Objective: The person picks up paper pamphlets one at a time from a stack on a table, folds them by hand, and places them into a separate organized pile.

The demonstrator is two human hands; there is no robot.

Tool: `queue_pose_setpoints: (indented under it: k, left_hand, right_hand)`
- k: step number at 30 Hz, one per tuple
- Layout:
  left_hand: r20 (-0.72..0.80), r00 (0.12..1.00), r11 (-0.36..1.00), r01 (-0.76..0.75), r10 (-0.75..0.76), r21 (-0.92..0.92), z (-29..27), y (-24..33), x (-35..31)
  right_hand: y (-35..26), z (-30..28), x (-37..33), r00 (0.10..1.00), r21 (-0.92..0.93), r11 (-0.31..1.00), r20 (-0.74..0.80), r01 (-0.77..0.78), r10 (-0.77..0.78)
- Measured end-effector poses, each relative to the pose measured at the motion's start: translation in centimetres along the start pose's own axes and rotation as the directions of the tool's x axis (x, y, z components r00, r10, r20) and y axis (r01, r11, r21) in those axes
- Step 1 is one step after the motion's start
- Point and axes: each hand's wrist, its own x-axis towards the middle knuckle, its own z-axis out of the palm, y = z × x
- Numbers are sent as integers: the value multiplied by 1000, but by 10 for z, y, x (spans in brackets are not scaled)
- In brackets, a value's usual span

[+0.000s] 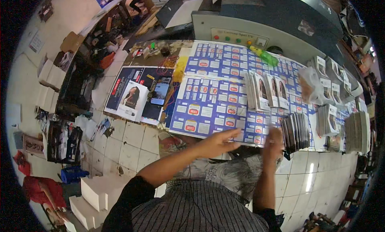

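My left hand point(219, 144) hovers at the front edge of the table, fingers apart, and holds nothing. My right hand point(272, 144) is also at that edge, smeared by motion, so I cannot make out its fingers or anything in them. Close to its right stands a row of thin dark-edged printed pieces point(296, 132), packed side by side. Beyond the hands, two bundles of folded cartons with a dark-hair picture, one on the left point(260, 91) and one on the right point(276, 91), lie on blue printed sheets point(208, 107) that cover the table.
Plastic-wrapped bundles point(332, 83) and a grey stack point(357, 132) occupy the right end. A green bottle point(268, 58) lies near the machine panel point(228, 33) at the back. On the left are a phone point(160, 93) and a printed poster point(132, 99). White boxes point(94, 194) stand on the floor.
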Motion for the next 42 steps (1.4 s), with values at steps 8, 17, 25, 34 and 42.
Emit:
queue_pose_setpoints:
  k: [8,17,25,34,42]
  left_hand:
    - [-486,794,906,182,-365,-383,-36,-60,-15]
    - [-544,769,868,28,-335,-495,-49,-76,-40]
    - [-490,808,644,-189,-328,-742,-68,-84,-52]
    - [-609,728,932,119,-316,-342,-99,-118,-34]
    - [-628,744,489,471,226,734,-94,-111,2]
  right_hand:
    - [-126,72,4,939,253,946,326,-201,112]
    - [-140,95,-1,922,52,997,380,65,-80]
    - [-162,88,10,785,307,870,604,-386,136]
    - [-116,108,29,692,471,531,623,-705,365]
    - [-98,127,27,716,114,774,482,-623,506]
